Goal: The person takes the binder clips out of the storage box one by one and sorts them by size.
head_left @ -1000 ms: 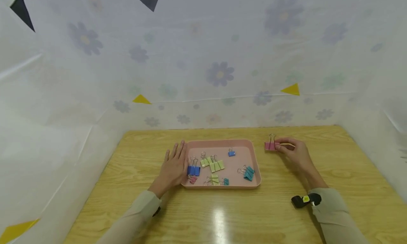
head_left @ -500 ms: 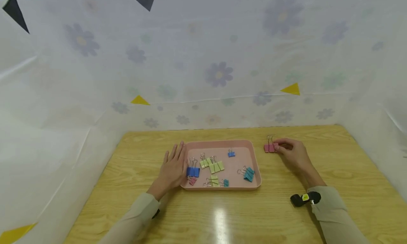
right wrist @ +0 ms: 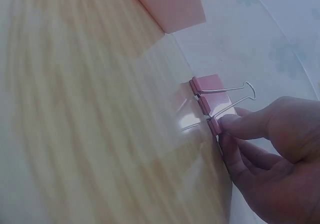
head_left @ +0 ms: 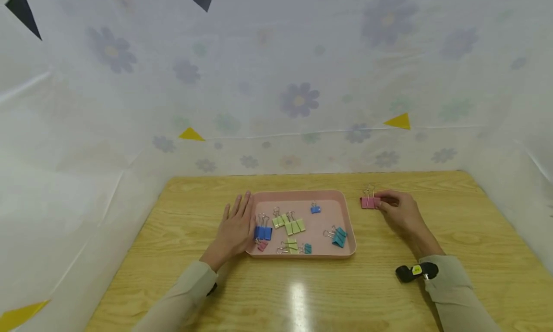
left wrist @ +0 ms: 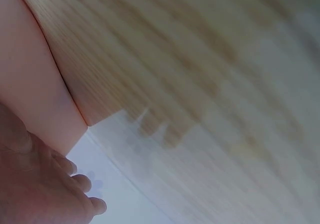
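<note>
Right of the tray, my right hand (head_left: 402,211) pinches one end of a pink binder clip (head_left: 368,202) between thumb and fingers. In the right wrist view the pink binder clip (right wrist: 212,96) has its wire handles sticking out, and its lower edge is at or just above the table. My left hand (head_left: 235,230) lies with straight fingers along the left side of the pink tray (head_left: 302,195). The left wrist view shows that hand (left wrist: 40,179) beside the tray's outer wall (left wrist: 40,74). Inside the tray are several binder clips, among them a large blue binder clip (head_left: 263,233) near my left hand.
Lime green binder clips (head_left: 295,226) lie mid-tray, a small blue one (head_left: 316,209) at the back, a large teal one (head_left: 339,237) at the right, and a small pink one (head_left: 261,245) front left. A white flowered sheet (head_left: 259,149) encloses the wooden table (head_left: 345,293).
The pink binder clip in my right hand has come down slightly toward me. My left hand stays at the tray's side, and the clips in the tray have not moved.
</note>
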Tool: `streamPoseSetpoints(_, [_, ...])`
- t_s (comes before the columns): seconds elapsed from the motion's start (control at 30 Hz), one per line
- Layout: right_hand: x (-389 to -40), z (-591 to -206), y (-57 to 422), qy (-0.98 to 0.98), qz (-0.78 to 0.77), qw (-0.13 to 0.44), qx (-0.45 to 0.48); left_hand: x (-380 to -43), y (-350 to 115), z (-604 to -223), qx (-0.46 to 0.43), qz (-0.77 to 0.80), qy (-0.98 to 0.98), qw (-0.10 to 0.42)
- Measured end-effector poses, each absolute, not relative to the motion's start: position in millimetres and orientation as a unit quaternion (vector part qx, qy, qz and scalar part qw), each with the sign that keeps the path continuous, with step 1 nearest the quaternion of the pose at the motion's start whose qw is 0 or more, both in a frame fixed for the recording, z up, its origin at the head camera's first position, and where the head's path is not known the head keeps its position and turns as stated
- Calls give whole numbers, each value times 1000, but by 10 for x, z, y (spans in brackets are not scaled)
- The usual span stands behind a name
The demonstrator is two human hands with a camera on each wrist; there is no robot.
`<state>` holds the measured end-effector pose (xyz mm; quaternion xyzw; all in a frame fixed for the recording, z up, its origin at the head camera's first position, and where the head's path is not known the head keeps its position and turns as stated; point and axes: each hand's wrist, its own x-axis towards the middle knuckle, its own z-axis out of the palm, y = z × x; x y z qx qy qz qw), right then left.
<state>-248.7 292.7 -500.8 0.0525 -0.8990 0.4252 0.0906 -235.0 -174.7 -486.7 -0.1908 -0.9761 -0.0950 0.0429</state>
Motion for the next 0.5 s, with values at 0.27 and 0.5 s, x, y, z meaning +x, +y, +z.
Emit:
streamPoseSetpoints(0.27, [-2510,-5022,2937,-901,423,85,55,-2311,-1719,-4795,-182,-87,-979,34])
streamPoseSetpoints(0.5, [-2452,-4966,2931,-886,462,41,13,-2319,-1715,-4783,-178,-80,-980,30])
